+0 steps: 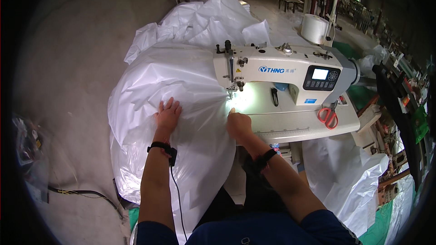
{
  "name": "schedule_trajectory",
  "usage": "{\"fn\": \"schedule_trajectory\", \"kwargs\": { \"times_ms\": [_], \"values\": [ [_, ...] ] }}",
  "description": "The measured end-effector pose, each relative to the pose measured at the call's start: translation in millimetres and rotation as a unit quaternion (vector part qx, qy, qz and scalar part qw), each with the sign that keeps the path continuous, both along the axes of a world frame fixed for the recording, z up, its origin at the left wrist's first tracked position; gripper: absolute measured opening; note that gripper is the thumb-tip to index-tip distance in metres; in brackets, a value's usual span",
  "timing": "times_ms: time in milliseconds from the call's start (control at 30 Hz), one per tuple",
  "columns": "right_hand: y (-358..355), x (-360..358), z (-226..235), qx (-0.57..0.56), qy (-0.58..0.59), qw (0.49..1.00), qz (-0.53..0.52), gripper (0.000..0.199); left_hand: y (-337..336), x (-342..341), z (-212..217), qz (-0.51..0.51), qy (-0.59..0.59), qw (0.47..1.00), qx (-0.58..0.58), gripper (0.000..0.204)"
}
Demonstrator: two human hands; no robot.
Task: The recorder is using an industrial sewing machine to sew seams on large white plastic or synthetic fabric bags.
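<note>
I have my left hand (168, 115) spread flat on the big white translucent plastic sheet (154, 81), and my right hand's (238, 124) grip closed, pinching its edge just short of the cream sewing machine's (281, 75) needle. Fingertips this near risk a puncture; slack could bunch.

White plastic sheeting (181, 77), cream sewing machine (277, 70) with a black control panel (321, 78), orange-handled scissors (328, 116) on the right, white thread cone (314, 28) far back.
</note>
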State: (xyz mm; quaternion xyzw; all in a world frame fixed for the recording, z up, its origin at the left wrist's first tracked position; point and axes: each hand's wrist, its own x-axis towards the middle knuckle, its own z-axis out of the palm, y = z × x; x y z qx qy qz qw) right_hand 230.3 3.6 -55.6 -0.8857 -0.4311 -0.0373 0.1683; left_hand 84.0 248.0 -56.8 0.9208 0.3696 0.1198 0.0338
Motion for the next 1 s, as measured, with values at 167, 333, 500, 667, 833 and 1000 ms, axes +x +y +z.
{"fn": "schedule_trajectory", "kwargs": {
  "times_ms": [167,333,500,667,833,1000],
  "values": [
    [-10,-5,7,-0.015,0.067,0.997,-0.041,0.033,-8,-8,16,-0.153,0.192,0.933,0.263,0.043],
    [-76,-57,-37,0.135,0.449,0.883,0.021,0.029,-65,-84,19,0.079,0.018,0.992,0.093,0.047],
    [-57,-80,-132,0.178,0.487,0.845,0.132,0.036,-44,-115,-10,0.072,-0.050,0.995,0.047,0.043],
    [22,-82,-134,0.148,0.384,0.884,0.221,0.036,4,-94,-17,0.042,-0.083,0.996,0.012,0.036],
    [84,-86,-80,0.086,0.189,0.904,0.373,0.036,54,-79,-18,-0.102,-0.174,0.978,-0.043,0.030],
    [138,-77,-45,-0.047,0.053,0.878,0.473,0.037,98,-62,-19,-0.221,-0.187,0.950,-0.118,0.030]
  ]
}}
